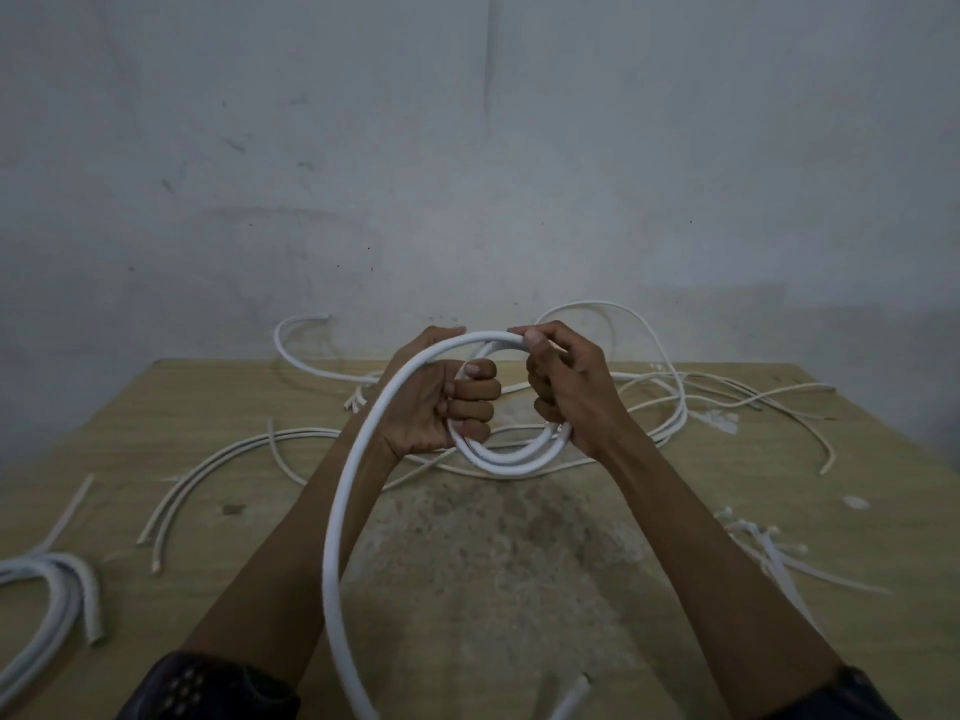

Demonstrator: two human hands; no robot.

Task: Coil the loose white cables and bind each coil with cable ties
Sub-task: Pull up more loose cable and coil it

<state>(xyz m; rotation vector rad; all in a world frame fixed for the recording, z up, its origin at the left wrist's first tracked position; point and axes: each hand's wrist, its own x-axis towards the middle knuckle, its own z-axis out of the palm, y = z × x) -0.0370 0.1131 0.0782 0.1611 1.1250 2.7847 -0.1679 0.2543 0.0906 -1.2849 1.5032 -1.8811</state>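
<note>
I hold a thick white cable coil (511,459) above the wooden table (519,563). My left hand (441,402) grips the coil's left side, fingers curled round the loops. My right hand (566,387) grips the coil's right side and pinches the top of the loop. The cable's loose tail (337,537) arcs from the top of the coil over my left forearm and down toward me, leaving the view at the bottom. Several thin loose white cables (675,402) lie tangled on the table behind my hands.
A coil of thick white cable (57,600) lies at the table's left front. Loose thin cables (208,475) curve at left. Several white cable ties (774,548) lie at the right front. A grey wall (467,174) stands behind the table.
</note>
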